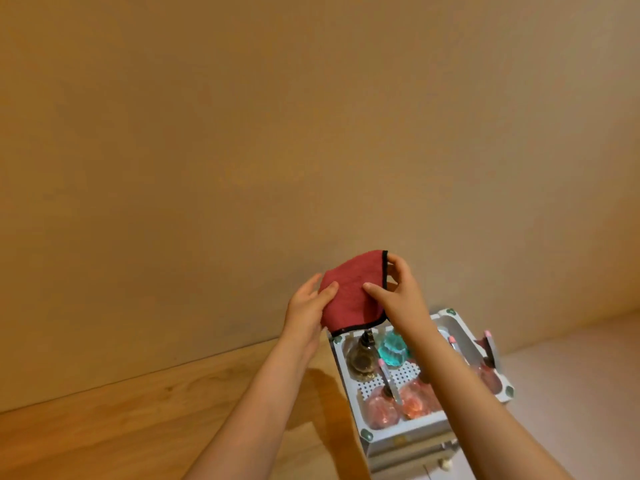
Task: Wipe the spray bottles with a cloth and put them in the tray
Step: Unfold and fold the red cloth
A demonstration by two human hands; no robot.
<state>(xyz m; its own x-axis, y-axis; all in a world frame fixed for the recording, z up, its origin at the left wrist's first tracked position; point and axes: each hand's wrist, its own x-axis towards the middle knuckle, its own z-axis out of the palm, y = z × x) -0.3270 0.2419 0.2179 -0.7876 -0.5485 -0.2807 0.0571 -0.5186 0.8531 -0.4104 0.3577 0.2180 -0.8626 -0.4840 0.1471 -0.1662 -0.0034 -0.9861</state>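
Gripping a red cloth (351,292) with both hands' fingers (375,289), white tray (450,315) below holding amber, teal, pink bottles (393,349).

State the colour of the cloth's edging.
Black, trimming the red cloth held by both hands; head view.

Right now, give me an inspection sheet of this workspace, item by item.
Surface: wooden floor meeting a plain wall.
Job's things: red cloth held up above the white tray; in the tray stand a dark bottle, a teal bottle and pinkish bottles.
Clutter: nothing seen.
Grips: left hand and right hand both pinch the cloth; whether a bottle is inside it cannot be told.
Cables: nothing seen.
Surroundings: tan wall; drawer unit under the tray.
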